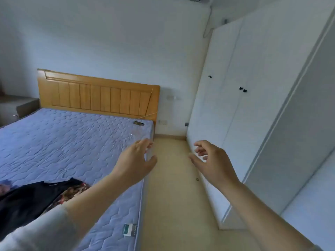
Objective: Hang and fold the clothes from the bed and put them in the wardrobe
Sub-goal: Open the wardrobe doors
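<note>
We hold both arms out over the near right edge of the bed [76, 142]; our left hand [137, 160] hovers above the mattress corner on that side, fingers loosely spread and a little curled, gripping nothing we can make out; our right hand [213, 160] hangs just off the bed's right edge, above the floor strip [172, 187], fingers likewise relaxed and half curled, palm empty. A faint clear shape, perhaps a hanger [137, 135], lies on the mattress just beyond our left fingertips; we cannot tell whether they touch it. The clothes sit at the near left part of the bed: a black garment [27, 200] spread over a dark floral piece [72, 191], both lying flat and unfolded. The wooden headboard [97, 95] stands at the bed's far end; a small dark item [138, 123] rests on the mattress close to it. A label [130, 230] shows on the bed's near right edge. Across the floor strip to the right of the bed stands the white wardrobe [235, 133]; its doors are closed, with black knobs [243, 90] side by side.
</note>
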{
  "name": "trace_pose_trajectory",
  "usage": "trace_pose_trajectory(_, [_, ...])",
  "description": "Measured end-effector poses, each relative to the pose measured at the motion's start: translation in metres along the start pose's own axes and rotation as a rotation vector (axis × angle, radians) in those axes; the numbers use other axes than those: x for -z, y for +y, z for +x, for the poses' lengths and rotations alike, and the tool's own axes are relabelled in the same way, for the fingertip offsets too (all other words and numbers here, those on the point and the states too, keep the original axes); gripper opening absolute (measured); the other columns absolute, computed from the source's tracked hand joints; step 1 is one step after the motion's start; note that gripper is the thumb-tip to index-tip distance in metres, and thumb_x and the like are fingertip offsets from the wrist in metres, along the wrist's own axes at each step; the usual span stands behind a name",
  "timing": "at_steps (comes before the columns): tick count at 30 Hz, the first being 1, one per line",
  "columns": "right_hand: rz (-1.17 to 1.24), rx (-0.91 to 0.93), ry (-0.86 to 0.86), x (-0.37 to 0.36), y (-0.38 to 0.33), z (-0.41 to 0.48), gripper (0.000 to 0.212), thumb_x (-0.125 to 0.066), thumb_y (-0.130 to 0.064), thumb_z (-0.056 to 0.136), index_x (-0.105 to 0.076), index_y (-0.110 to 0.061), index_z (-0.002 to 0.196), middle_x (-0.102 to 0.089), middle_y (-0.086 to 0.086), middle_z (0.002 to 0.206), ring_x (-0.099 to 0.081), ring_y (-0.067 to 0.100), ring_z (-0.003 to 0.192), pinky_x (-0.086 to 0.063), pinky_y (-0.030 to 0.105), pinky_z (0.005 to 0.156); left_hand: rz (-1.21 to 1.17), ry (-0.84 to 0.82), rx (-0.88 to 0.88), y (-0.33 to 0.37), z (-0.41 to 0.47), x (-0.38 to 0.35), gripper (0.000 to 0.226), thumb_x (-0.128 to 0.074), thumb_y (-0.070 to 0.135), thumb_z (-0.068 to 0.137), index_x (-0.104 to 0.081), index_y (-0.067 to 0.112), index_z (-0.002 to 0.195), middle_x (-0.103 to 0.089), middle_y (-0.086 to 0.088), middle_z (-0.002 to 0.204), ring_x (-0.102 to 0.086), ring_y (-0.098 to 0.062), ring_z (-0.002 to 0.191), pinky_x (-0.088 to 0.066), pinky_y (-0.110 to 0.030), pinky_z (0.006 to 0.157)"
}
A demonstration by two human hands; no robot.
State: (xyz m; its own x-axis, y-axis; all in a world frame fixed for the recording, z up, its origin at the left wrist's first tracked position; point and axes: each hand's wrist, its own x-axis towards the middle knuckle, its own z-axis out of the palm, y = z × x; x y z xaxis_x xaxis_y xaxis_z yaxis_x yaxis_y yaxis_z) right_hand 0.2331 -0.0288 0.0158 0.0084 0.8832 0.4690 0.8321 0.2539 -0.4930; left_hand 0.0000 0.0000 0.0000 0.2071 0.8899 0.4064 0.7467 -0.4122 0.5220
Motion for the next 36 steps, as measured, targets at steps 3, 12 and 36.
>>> trace_pose_trajectory(3, [0.005, -0.003, 0.103, 0.039, 0.031, 0.017, 0.032, -0.069, -0.034, 0.086, -0.062, -0.021, 0.114, -0.065, -0.009, 0.097, -0.062, 0.009, 0.091, -0.053, 0.034, 0.085, -0.027, 0.046, -0.087, 0.039, 0.038, -0.021, 0.039, -0.06, 0.031, 0.091, -0.054, 0.015, 0.125, -0.059, 0.003, 0.119, -0.058, -0.014, 0.103, -0.05, -0.035, 0.088])
trace_pose_trajectory(12, [-0.079, -0.017, 0.26, 0.105, 0.105, 0.096, 0.034, -0.066, -0.038, 0.088, -0.06, -0.023, 0.118, -0.064, -0.012, 0.099, -0.061, 0.007, 0.092, -0.053, 0.034, 0.086, -0.083, 0.097, -0.261, 0.109, 0.162, -0.072, 0.04, -0.061, 0.033, 0.09, -0.053, 0.02, 0.126, -0.059, 0.007, 0.12, -0.056, -0.006, 0.099, -0.051, -0.032, 0.086])
trace_pose_trajectory(36, [-0.136, -0.078, 0.476, 0.081, 0.291, 0.403, 0.03, -0.067, -0.034, 0.088, -0.062, -0.022, 0.115, -0.065, -0.012, 0.099, -0.061, 0.007, 0.091, -0.053, 0.034, 0.085, -0.146, 0.082, -0.459, 0.113, 0.526, -0.217, 0.035, -0.059, 0.034, 0.09, -0.053, 0.024, 0.124, -0.056, 0.016, 0.115, -0.051, 0.0, 0.092, -0.043, -0.019, 0.082])
